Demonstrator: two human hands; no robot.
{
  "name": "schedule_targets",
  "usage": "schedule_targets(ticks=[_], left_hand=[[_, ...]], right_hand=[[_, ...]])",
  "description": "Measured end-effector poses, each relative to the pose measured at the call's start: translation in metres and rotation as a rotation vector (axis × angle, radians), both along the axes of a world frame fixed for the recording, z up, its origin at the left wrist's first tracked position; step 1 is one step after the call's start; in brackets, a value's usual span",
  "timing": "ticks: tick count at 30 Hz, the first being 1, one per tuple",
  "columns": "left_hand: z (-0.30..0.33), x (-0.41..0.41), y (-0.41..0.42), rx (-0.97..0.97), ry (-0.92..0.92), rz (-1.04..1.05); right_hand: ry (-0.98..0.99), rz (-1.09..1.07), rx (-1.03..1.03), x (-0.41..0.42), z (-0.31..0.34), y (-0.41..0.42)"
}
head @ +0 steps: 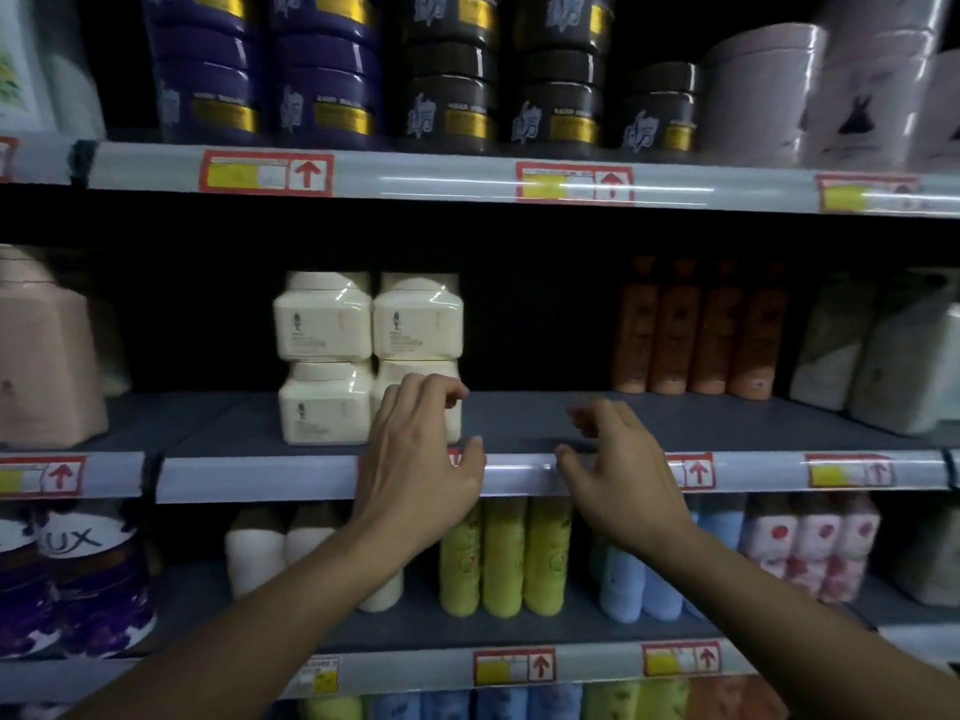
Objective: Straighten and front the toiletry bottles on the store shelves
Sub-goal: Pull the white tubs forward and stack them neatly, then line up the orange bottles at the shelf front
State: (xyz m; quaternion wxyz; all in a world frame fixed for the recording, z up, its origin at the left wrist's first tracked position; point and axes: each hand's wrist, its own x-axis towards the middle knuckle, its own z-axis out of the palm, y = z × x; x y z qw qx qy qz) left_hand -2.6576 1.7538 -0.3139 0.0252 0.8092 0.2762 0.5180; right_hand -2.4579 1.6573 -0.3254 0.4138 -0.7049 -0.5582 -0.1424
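Both forearms enter from the bottom edge, elbows cut off. Left hand (pixel 415 459) is raised over the middle shelf (pixel 675 423) lip, fingers (pixel 441 387) loosely curled, holding nothing; fingertips sit in front of the lower right cream jar (pixel 447 407), contact unclear. Right hand (pixel 623 470) is relaxed too, fingers bent, gripping nothing, thumb near the shelf's front rail (pixel 519 478). Palms hide a price tag (pixel 454 458) on the rail, only a red sliver shows.

Just behind the left fingers: four cream jars (pixel 324 356) stacked two by two; the left hand covers most of the lower right one. Label text blurred, unreadable. Beyond the right fingers the shelf board is bare up to a row of orange bottles (pixel 696 330) at the back right, caps dim.

Under the wrists, lower shelf: green bottles (pixel 504 558), white bottles (pixel 254 553), blue bottles (pixel 623 584), tops hidden by the rail and the arms. Far left a pink container (pixel 47 356) is cut by the frame edge. Top shelf: purple tubs (pixel 260 70) and black tubs (pixel 498 80), upper parts cropped, print smeared.
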Motion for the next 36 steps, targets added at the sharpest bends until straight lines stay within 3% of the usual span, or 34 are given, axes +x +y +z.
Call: schedule_targets(ticks=[8,17,26,36], left_hand=[[0.017,0.107,0.015,-0.085,0.048,-0.061],[0.010,0.177,0.036,-0.125,0.158,-0.061],[-0.002,0.176,0.037,-0.162,0.178,0.003],[0.001,0.173,0.012,-0.352,0.033,0.028]], right_hand=[[-0.096,-0.059,0.085,0.086,-0.004,-0.001],[-0.390,-0.096,0.095,0.141,-0.015,0.010],[-0.368,0.007,0.024,0.160,-0.013,0.012],[-0.302,0.137,-0.120,0.169,0.000,-0.032]])
